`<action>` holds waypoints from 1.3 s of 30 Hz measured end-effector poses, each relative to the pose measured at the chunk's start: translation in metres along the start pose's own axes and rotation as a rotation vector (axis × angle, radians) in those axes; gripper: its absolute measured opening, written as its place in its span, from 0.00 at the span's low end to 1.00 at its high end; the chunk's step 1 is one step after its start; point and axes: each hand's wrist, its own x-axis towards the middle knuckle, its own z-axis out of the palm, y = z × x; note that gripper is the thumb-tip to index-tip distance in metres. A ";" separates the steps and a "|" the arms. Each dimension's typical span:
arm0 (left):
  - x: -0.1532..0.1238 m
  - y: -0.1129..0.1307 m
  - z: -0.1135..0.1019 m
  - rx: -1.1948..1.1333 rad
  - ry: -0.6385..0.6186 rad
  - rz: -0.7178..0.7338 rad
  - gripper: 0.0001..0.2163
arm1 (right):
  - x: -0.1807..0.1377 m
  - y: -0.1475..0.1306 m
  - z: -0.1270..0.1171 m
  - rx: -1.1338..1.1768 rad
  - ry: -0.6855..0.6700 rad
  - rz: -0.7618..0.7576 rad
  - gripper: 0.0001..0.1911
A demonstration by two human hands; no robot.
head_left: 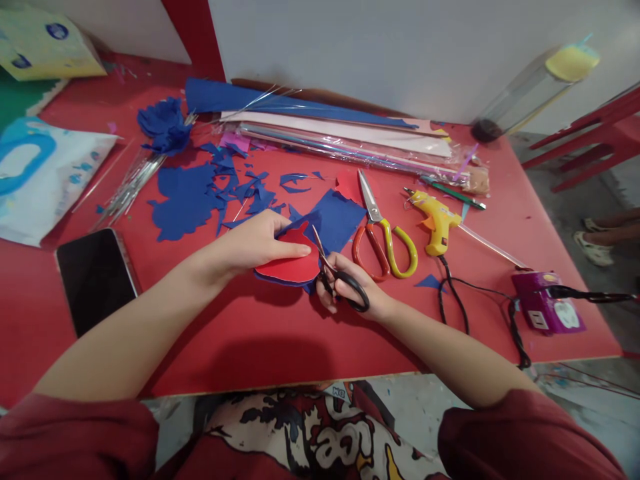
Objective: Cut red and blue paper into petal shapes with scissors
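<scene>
Scissors with black handles are in the person's right hand in the head view, its fingers closed around the loops, the blades at the right edge of a red paper shape. That shape is held over the red surface, clamped in the left hand, thumb pressed flat on top, with blue paper showing underneath. Just beyond I see a blue sheet and, beside it, bigger scissors with red and yellow handles. Farther right lies a yellow glue gun, then a purple box. Over on the left there's a dark-screened phone, with a blue paper flower beyond it and blue scraps strewn between flower and bigger scissors.
</scene>
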 end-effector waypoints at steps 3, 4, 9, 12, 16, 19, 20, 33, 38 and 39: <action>0.000 -0.002 -0.002 0.018 -0.035 0.001 0.09 | 0.000 0.000 -0.001 -0.011 -0.015 0.008 0.20; 0.000 -0.002 -0.003 0.028 -0.047 0.003 0.10 | 0.000 0.000 -0.002 -0.014 -0.023 0.013 0.20; 0.001 0.000 -0.006 0.059 -0.059 -0.014 0.10 | -0.001 -0.002 -0.003 -0.009 -0.056 0.028 0.20; 0.001 0.000 -0.006 0.049 -0.063 -0.034 0.10 | 0.000 -0.003 -0.003 -0.033 -0.059 0.033 0.19; 0.000 0.000 -0.005 -0.002 -0.060 -0.060 0.10 | 0.000 -0.003 -0.003 -0.081 -0.041 0.048 0.20; 0.000 0.000 -0.005 -0.042 -0.063 -0.078 0.09 | 0.000 -0.003 -0.003 -0.068 -0.027 0.050 0.21; 0.000 0.000 -0.004 -0.058 -0.056 -0.080 0.08 | 0.000 -0.003 -0.003 -0.057 -0.025 0.049 0.22; 0.010 -0.006 -0.003 -0.204 0.279 -0.083 0.09 | 0.001 0.001 -0.002 -0.010 0.133 -0.063 0.19; 0.012 -0.009 -0.004 0.220 0.270 0.017 0.13 | 0.003 0.001 -0.002 -0.046 0.258 -0.155 0.19; 0.012 -0.010 -0.003 0.269 0.242 0.051 0.14 | 0.004 0.000 -0.001 -0.056 0.297 -0.173 0.20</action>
